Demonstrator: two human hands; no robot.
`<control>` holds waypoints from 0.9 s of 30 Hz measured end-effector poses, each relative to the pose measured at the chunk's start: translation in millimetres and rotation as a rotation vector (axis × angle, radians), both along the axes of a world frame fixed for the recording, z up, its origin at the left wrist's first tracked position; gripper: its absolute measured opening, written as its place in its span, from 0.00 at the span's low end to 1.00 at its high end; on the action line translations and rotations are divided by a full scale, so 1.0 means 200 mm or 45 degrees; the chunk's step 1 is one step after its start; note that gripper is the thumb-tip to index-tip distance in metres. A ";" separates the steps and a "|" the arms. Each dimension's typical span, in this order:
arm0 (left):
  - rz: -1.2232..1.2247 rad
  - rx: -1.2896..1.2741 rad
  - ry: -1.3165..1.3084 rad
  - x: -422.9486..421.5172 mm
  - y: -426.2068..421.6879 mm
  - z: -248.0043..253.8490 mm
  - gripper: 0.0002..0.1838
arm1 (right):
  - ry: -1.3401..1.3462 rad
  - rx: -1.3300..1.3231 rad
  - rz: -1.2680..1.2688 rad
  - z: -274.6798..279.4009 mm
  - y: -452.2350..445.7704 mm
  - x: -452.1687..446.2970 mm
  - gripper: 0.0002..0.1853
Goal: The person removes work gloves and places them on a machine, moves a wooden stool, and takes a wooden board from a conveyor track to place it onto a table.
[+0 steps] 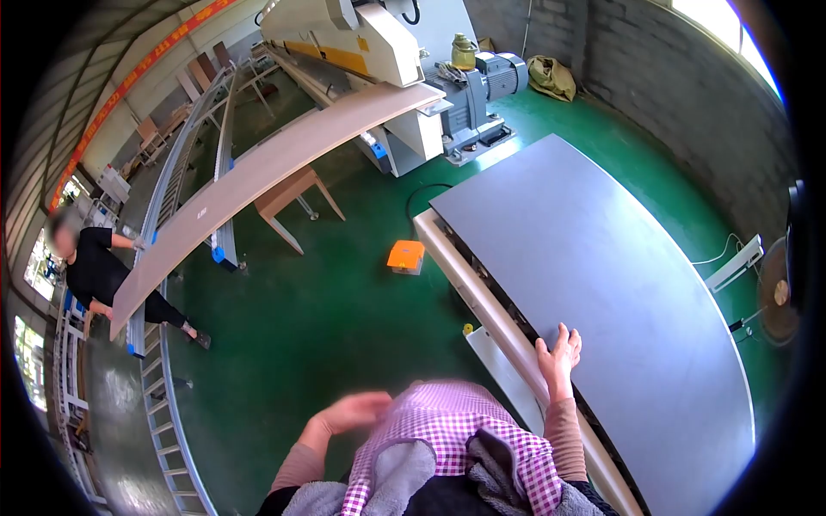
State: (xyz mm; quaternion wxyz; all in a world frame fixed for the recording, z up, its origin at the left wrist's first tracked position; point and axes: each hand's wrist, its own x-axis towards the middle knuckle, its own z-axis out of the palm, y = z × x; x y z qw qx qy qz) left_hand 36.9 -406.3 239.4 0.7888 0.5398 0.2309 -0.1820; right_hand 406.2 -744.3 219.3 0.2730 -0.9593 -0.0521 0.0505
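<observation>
My right hand (560,354) rests on the near left edge of a large grey flat panel (594,258), with its fingers apart and gripping nothing. The panel lies on a pale metal frame (469,288). My left hand (354,412) is in front of my body beside the pink checked apron (430,421). Its fingers are stretched out, slightly blurred, and nothing shows in them. A long brown board (258,193) spans from the machine (379,43) to a co-worker (95,267) at the left, whose hands are at its far end.
An orange box (405,256) sits on the green floor (284,344). Under the long board stands a wooden stool (288,199). Roller conveyors (172,430) run along the left. A motor (499,76) and a sack (551,78) are by the wall, and a fan (777,292) stands at the right.
</observation>
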 end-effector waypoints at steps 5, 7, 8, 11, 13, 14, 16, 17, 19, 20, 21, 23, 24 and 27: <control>1.244 -0.065 -0.157 0.21 0.18 -0.01 0.34 | -0.192 0.364 0.118 -0.06 -0.03 0.28 0.32; 1.473 -0.198 -0.279 0.33 0.28 0.04 0.41 | -0.376 0.404 0.211 -0.07 0.01 0.45 0.29; 1.546 -0.245 -0.340 0.39 0.35 0.05 0.43 | -0.302 0.473 0.265 0.02 0.07 0.52 0.28; 1.740 -0.319 -0.422 0.59 0.59 0.12 0.57 | -0.164 0.594 0.357 0.26 0.28 0.73 0.28; 1.835 -0.386 -0.512 0.73 0.82 0.13 0.66 | -0.120 0.644 0.402 0.37 0.46 0.93 0.28; 1.902 -0.437 -0.543 0.80 0.95 0.13 0.69 | -0.136 0.661 0.467 0.42 0.56 1.04 0.29; 2.013 -0.482 -0.599 0.93 1.25 0.10 0.75 | -0.166 0.667 0.527 0.51 0.78 1.25 0.30; 2.061 -0.480 -0.622 1.00 1.41 0.08 0.78 | -0.195 0.653 0.566 0.56 0.90 1.37 0.31; 2.157 -0.504 -0.660 1.12 1.75 -0.01 0.83 | -0.239 0.620 0.610 0.64 1.16 1.63 0.32; 2.204 -0.523 -0.680 1.17 1.90 -0.05 0.84 | -0.251 0.619 0.634 0.66 1.31 1.79 0.32; 2.251 -0.539 -0.701 1.23 2.05 -0.09 0.85 | -0.261 0.619 0.659 0.67 1.46 1.96 0.32; 2.369 -0.579 -0.790 1.31 2.28 -0.17 0.87 | -0.318 0.579 0.655 0.65 1.81 2.31 0.34; 2.374 -0.544 -0.836 1.33 2.37 -0.22 0.87 | -0.323 0.515 0.629 0.64 1.98 2.49 0.34; 2.445 -0.654 -1.149 1.42 2.49 -0.23 0.58 | -0.375 0.462 0.608 0.54 2.45 2.90 0.36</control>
